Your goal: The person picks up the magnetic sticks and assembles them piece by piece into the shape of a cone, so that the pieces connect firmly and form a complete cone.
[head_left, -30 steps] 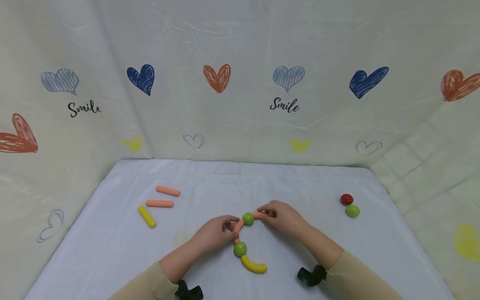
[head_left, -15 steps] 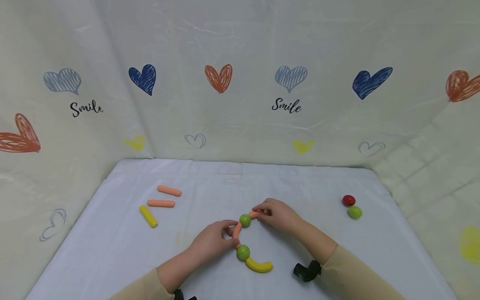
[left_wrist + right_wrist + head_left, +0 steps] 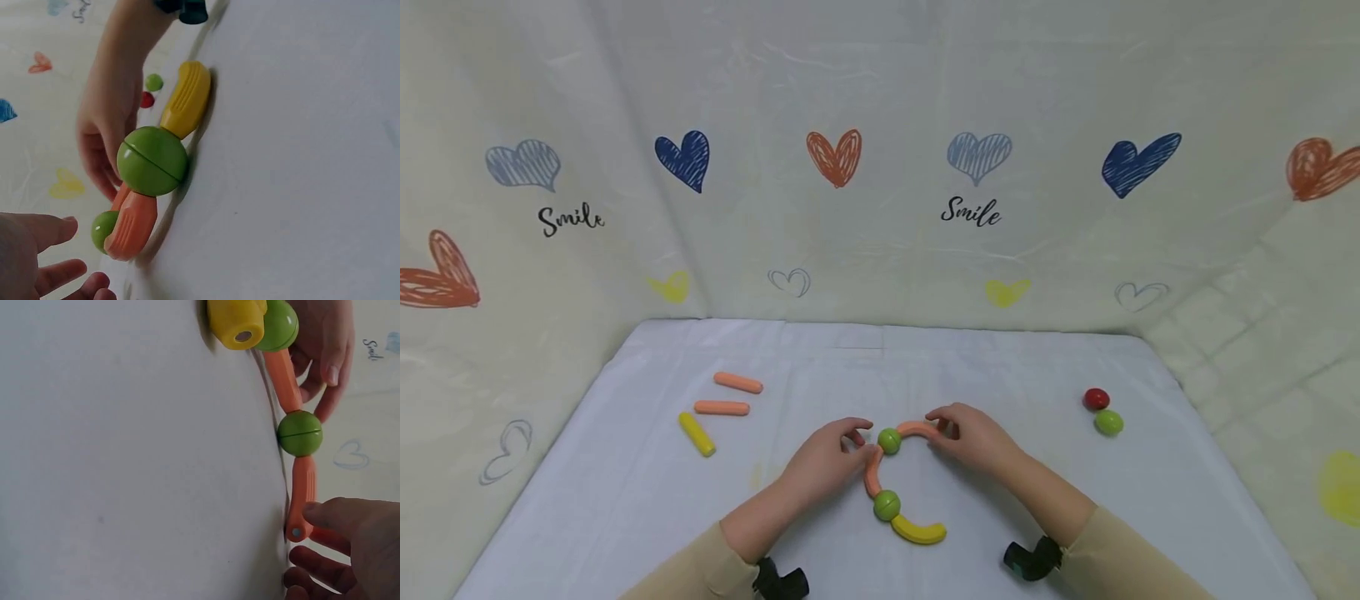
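With left grip (image 3: 822,463) spread, the orange stick (image 3: 917,428) pinched by the right grip (image 3: 976,438) may be tugged off its ball (image 3: 890,441).

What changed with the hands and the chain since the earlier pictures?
The left hand has let go of the nearer orange piece; the right hand has slid right along the farther orange piece. The chain swung slightly, its farther green ball going left. Loose sticks and balls stayed put.

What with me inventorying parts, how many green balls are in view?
3: a green ball between the two curved orange pieces, another touching the yellow curved piece, a third beside the red ball at far right.
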{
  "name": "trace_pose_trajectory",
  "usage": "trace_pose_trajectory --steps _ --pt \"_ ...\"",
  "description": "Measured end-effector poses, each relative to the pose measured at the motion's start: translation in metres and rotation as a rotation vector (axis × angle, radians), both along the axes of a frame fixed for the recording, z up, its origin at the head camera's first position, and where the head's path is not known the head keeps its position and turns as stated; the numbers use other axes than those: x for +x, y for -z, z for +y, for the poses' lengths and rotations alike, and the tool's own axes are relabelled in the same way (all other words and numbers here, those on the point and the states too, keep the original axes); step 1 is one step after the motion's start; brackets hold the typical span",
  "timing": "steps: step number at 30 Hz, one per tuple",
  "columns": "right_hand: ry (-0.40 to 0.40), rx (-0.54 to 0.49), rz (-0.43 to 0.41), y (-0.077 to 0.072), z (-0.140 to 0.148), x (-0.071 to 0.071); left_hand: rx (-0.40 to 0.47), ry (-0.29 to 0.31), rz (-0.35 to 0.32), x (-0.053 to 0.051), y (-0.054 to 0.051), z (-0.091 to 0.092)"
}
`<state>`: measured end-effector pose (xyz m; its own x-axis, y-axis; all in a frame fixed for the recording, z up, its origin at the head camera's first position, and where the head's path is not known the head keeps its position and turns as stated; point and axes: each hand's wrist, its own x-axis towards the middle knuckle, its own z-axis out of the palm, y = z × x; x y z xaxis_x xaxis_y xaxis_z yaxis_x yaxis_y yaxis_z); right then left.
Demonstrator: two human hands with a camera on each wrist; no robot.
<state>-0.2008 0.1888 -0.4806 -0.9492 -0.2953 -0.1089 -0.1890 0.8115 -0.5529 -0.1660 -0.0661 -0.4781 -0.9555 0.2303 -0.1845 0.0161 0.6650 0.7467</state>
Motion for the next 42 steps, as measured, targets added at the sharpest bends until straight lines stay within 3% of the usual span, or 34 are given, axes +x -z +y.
trace_pose_trajectory --steps 5,11,17,29,42 --pt "0.047 0.017 -0.018 0.001 0.001 0.006 0.011 0.026 0.023 -0.015 -0.002 0.01" --pt "0.07 0.005 -0.013 0.0 0.001 0.012 -0.022 0.109 0.027 -0.034 0.002 0.028" --pt "0.077 0.003 0.002 0.001 -0.001 0.013 -0.06 0.157 0.041 -0.044 0.007 0.041" --pt "0.078 -0.037 0.035 0.005 -0.007 0.006 -0.111 0.136 0.051 -0.042 0.002 0.048" --pt "-0.016 -0.046 0.041 -0.001 -0.023 -0.004 -0.063 0.101 0.031 -0.037 0.006 0.028"
